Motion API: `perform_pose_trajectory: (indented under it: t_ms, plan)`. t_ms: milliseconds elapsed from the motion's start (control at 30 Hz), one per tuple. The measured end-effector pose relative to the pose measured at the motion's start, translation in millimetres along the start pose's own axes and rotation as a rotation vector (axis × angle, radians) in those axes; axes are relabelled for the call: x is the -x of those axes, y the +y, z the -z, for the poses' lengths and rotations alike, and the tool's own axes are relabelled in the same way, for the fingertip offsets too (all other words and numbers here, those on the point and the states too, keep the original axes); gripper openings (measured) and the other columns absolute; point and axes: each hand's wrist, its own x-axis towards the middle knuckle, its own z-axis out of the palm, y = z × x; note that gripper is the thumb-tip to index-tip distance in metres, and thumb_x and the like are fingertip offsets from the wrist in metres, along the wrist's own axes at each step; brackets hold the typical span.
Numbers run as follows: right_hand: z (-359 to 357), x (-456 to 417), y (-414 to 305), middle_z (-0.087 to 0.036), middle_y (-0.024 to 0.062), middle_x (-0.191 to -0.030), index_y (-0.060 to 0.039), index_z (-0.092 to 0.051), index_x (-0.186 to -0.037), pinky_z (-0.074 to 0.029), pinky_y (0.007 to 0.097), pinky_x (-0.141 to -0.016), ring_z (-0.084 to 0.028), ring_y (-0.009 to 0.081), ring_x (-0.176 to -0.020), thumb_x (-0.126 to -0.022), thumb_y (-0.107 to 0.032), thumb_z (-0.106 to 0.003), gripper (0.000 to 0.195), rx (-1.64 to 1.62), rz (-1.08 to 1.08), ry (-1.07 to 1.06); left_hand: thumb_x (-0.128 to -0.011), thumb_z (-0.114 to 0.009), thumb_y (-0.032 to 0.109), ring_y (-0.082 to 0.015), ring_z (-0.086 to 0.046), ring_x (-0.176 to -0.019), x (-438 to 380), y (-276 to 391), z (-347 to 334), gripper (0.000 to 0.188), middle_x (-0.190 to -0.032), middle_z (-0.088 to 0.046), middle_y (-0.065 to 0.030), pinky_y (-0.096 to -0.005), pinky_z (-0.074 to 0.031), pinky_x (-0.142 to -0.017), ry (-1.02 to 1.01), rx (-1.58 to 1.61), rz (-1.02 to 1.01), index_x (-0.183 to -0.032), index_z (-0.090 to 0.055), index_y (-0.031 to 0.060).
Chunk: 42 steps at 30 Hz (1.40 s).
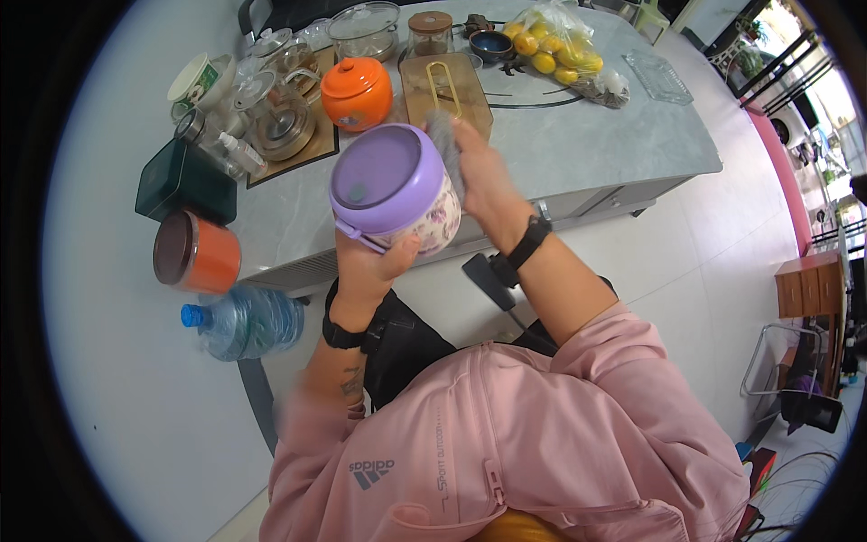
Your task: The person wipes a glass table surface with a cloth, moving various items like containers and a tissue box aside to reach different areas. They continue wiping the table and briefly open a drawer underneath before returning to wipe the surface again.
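A round container (379,176) with a purple lid and a floral side is held up in front of the table's near edge, tilted with its lid towards me. My left hand (369,267) grips it from below, thumb on the floral side. Against its right side my right hand (484,176) presses a grey cloth (445,146); this hand is slightly blurred. Just beyond the container stand an orange lidded pot (357,93) and a translucent brown box (474,91) with a gold handle.
Glass teapots (281,125) stand on a tray at the left, by a dark green box (186,179) and an orange canister (203,254). A large water bottle (254,322) lies below. Farther back are a dark bowl (491,46), a bag of yellow fruit (555,47) and a glass tray (657,76).
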Motion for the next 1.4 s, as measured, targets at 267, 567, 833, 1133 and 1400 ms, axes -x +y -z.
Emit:
perform_pose_trajectory:
  t_ms: [267, 567, 833, 1133, 1400]
  plan:
    - [-30, 28, -37, -0.066, 0.0035, -0.116, -0.0090, -0.064, -0.130, -0.051, 0.0272, -0.089, -0.061, 0.0112, -0.101, -0.109, -0.029, -0.060, 0.029, 0.675, 0.362, -0.348, -0.070, -0.090, 0.025, -0.0249, -0.059, -0.127, 1, -12, 4, 0.102, -0.141, -0.057, -0.0149, -0.0406, -0.046, -0.112, -0.042, -0.152, 0.047, -0.152, -0.037, -0.0007]
    - [-16, 54, -2, -0.060, 0.0079, -0.130, -0.0078, -0.055, -0.145, -0.044, 0.0308, -0.103, -0.054, 0.0150, -0.115, -0.112, -0.025, -0.049, 0.038, 0.552, 0.367, -0.225, -0.070, -0.089, 0.029, -0.0247, -0.059, -0.126, -6, -24, 1, 0.099, -0.139, -0.057, -0.0144, -0.0400, -0.047, -0.110, 0.101, -0.213, -0.089, -0.151, -0.039, -0.0006]
    - [-2, 67, 37, -0.053, 0.0215, -0.145, -0.0050, -0.053, -0.145, -0.039, 0.0408, -0.116, -0.053, 0.0355, -0.136, -0.104, -0.007, -0.050, 0.041, 0.973, 0.901, -0.275, -0.083, -0.081, 0.015, -0.0198, -0.058, -0.121, -26, -16, 15, 0.077, -0.137, -0.056, -0.0117, -0.0365, -0.048, -0.105, 0.259, -0.126, -0.168, -0.148, -0.041, -0.0006]
    - [-5, 42, 26, -0.059, 0.0083, -0.147, -0.0094, -0.044, -0.155, -0.049, 0.0391, -0.112, -0.060, 0.0226, -0.132, -0.114, -0.045, -0.043, 0.054, -0.041, -0.199, -0.194, -0.084, -0.083, 0.020, -0.0223, -0.057, -0.125, -14, -8, 23, 0.083, -0.140, -0.055, -0.0131, -0.0387, -0.044, -0.111, 0.100, -0.113, -0.067, -0.151, -0.038, -0.0014]
    - [1, 42, 34, -0.059, 0.0109, -0.140, -0.0065, -0.041, -0.154, -0.047, 0.0358, -0.109, -0.059, 0.0204, -0.124, -0.111, -0.030, -0.058, 0.052, 0.200, 0.269, -0.185, -0.090, -0.082, 0.029, -0.0271, -0.049, -0.138, -23, 0, 19, 0.094, -0.151, -0.044, -0.0184, -0.0411, -0.041, -0.116, 0.206, -0.258, -0.222, -0.159, -0.026, -0.0022]
